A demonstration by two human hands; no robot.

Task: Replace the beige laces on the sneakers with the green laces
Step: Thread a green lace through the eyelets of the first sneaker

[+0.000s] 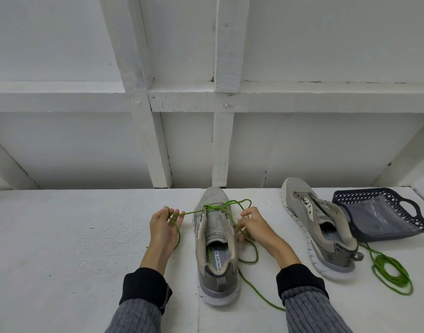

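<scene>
A grey sneaker point(215, 246) is standing upright in the middle of the white surface point(62, 248), its toe pointing away from the person and its heel nearest the camera. A green lace point(214, 207) is crossing the eyelets near the toe, with both ends trailing out to either side. The left hand point(164, 225) is gripping one end just left of the shoe, fingers curling round the cord, which is running down along the palm. The right hand point(253, 224) is pinching the other end just right of the shoe, and from there the cord is looping toward the heel and trailing off toward the near edge of the surface. A second grey sneaker point(319, 227) is lying to the right, tilted, with no lace in its eyelets as far as the angle is showing. Its heel side is resting against a dark blue basket point(407, 207) that is tipping toward the shoes. A second green lace point(393, 275) is lying in a loose coil on the surface in front of the basket, beside that sneaker's heel.
</scene>
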